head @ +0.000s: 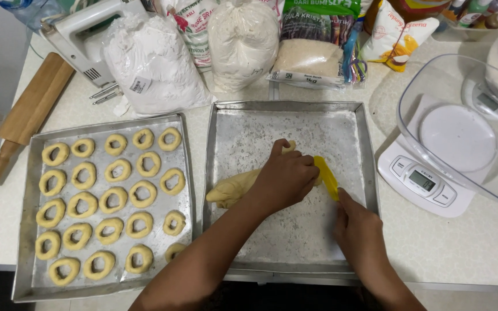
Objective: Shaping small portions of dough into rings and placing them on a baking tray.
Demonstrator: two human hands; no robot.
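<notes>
Floured tray (341, 124): left hand (286, 178) cupped over dough (234, 187); right hand (359, 230) pinching yellow scraper (326, 175).

I see two trays side by side at the counter's (451, 253) near edge. The left tray (27, 230) holds rows of dough rings (110, 201). The right tray (364, 144) holds a dough log (234, 187) near its left wall. A rolling pin (27, 115) lies at the left edge, flour bags (157, 63) behind the trays, a scale (422, 181) right of them.
</notes>
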